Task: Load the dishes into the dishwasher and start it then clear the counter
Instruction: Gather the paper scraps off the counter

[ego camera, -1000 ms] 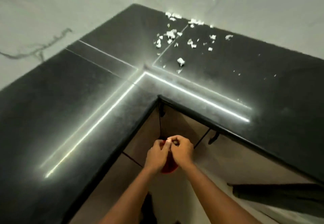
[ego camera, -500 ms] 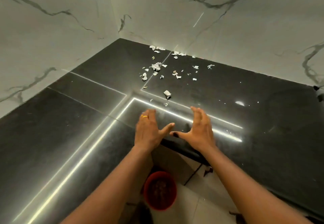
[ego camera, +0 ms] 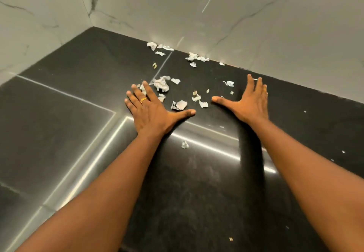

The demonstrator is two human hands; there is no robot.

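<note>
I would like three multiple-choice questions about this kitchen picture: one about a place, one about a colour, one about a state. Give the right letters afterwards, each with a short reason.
1. Where do most paper scraps lie?
A) between the hands and up to the wall
B) inside a bowl
C) on a plate

2. What colour is the counter?
A) white
B) red
C) black

3. How are the left hand and the right hand?
A) both gripping scraps
B) both open, fingers spread
C) one holding a cup

Answers: 1 A, the scraps are scattered from between the hands to the foot of the wall; 2 C, the surface is black; 3 B, all fingers are straight and hold nothing.
</note>
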